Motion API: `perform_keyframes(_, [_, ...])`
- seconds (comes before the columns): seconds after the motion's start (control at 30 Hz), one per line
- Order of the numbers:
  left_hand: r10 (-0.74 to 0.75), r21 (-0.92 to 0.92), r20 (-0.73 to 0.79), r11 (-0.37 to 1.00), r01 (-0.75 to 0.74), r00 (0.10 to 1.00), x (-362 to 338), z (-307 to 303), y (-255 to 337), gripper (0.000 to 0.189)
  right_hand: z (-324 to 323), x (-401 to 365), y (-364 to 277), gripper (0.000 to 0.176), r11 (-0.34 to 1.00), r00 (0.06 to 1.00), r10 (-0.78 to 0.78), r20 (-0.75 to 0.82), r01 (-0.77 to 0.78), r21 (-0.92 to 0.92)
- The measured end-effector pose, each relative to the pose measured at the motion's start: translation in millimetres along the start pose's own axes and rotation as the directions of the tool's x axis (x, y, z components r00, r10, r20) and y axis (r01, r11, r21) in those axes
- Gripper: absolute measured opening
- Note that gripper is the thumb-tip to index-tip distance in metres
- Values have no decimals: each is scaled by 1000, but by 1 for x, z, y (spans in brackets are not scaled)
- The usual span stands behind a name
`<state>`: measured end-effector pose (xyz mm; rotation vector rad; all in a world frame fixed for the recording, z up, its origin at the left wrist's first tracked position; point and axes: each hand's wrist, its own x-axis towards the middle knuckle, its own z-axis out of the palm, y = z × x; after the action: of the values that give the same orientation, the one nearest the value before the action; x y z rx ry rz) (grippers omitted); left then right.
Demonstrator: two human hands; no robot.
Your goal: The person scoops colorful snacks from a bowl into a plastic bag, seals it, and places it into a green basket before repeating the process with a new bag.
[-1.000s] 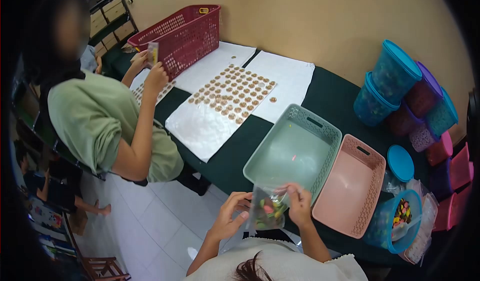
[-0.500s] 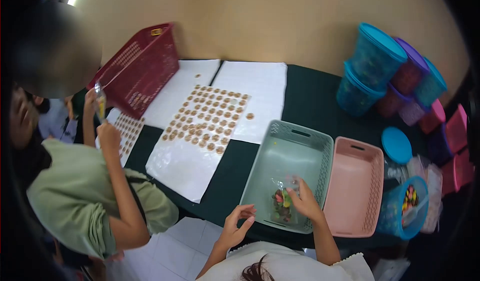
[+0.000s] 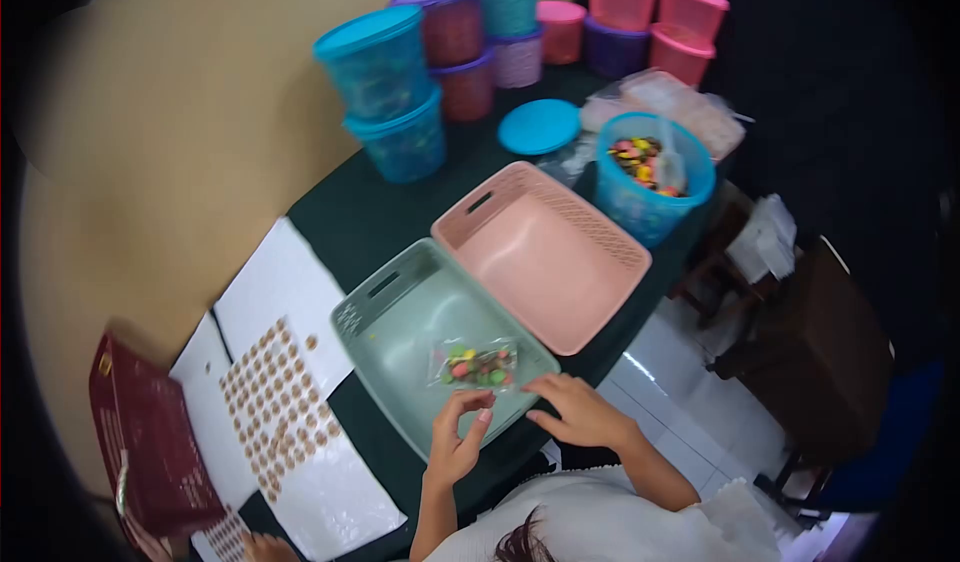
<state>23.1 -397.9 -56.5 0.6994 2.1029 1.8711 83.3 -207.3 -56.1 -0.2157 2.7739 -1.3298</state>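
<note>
Green basket [image 3: 415, 304], clear bag [image 3: 474, 363] of pink, green, yellow sweets [image 3: 488, 372] inside it, lattice-patterned pink basket [image 3: 552, 267] beside it, dark green cloth [image 3: 345, 207] beneath it

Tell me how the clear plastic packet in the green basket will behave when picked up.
The clear plastic packet will probably flex, as its film looks thin and crinkled. Its separate multicolored pieces would likely shift and bunch downward. Its glossy surface may make it somewhat slippery.
</note>
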Motion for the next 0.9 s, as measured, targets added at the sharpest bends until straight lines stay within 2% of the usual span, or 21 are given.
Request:
perform_keyframes(0.07, [8, -38, 79, 999, -5, 997, 11, 21, 4, 20, -7, -18, 3, 34, 999, 998, 51, -34, -51, -16])
perform_keyframes(0.13, [16, 14, 255, 1000, -20, 967, 19, 48, 12, 20, -15, -38, 13, 34, 995, 991, 100, -86, -102, -19])
perform_keyframes(0.17, [22, 13, 290, 1000, -27, 957, 21, 62, 13, 20, -19, -49, 20, 34, 988, 981, 146, -124, -151, -26])
perform_keyframes(0.23, [35, -97, 445, 995, 10, 895, 26, 92, 13, 21, -29, -73, 33, 34, 976, 959, 208, -195, -217, -26])
perform_keyframes(0.3, [56, -83, 561, 996, -11, 826, 32, 125, 16, 22, -44, -101, 48, 35, 942, 915, 326, -238, -337, -4])
perform_keyframes(0.37, [56, -82, 665, 997, -1, 745, 39, 163, 17, 23, -54, -130, 71, 35, 930, 892, 344, -293, -367, -23])
perform_keyframes(0.4, [96, -100, 693, 994, -36, 714, 42, 184, 12, 23, -59, -146, 86, 34, 921, 872, 377, -312, -389, 26])
perform_keyframes(0.43, [127, -134, 681, 990, -48, 722, 48, 208, 17, 23, -70, -163, 101, 34, 913, 857, 400, -325, -402, 66])
perform_keyframes(0.47, [150, -158, 716, 986, -52, 682, 52, 232, 26, 24, -82, -178, 113, 32, 923, 844, 377, -380, -375, 83])
perform_keyframes(0.53, [168, -183, 784, 982, -35, 598, 65, 278, 41, 25, -107, -208, 140, 31, 901, 810, 421, -409, -424, 90])
perform_keyframes(0.57, [175, -188, 773, 981, -42, 610, 68, 297, 49, 25, -118, -222, 158, 31, 901, 798, 425, -426, -420, 112])
perform_keyframes(0.6, [228, -200, 781, 973, -114, 581, 72, 314, 58, 25, -137, -232, 170, 31, 905, 802, 416, -428, -410, 112])
perform_keyframes(0.63, [281, -212, 792, 959, -187, 542, 79, 328, 65, 24, -155, -241, 181, 31, 852, 768, 497, -404, -521, 55])
perform_keyframes(0.67, [261, -196, 797, 965, -176, 544, 82, 337, 69, 23, -167, -252, 186, 30, 774, 720, 588, -369, -634, -2])
perform_keyframes(0.7, [237, -189, 799, 972, -142, 553, 79, 344, 67, 23, -175, -260, 187, 30, 765, 719, 607, -339, -644, 6])
perform_keyframes(0.77, [147, -151, 776, 988, -45, 613, 86, 359, 57, 22, -209, -261, 194, 28, 798, 718, 511, -472, -600, -48])
perform_keyframes(0.83, [87, -138, 778, 990, 33, 622, 93, 374, 43, 22, -225, -260, 201, 27, 808, 724, 501, -474, -587, -44])
perform_keyframes(0.9, [79, -136, 784, 990, 45, 616, 107, 392, 37, 21, -236, -254, 208, 28, 830, 695, 454, -557, -558, -20])
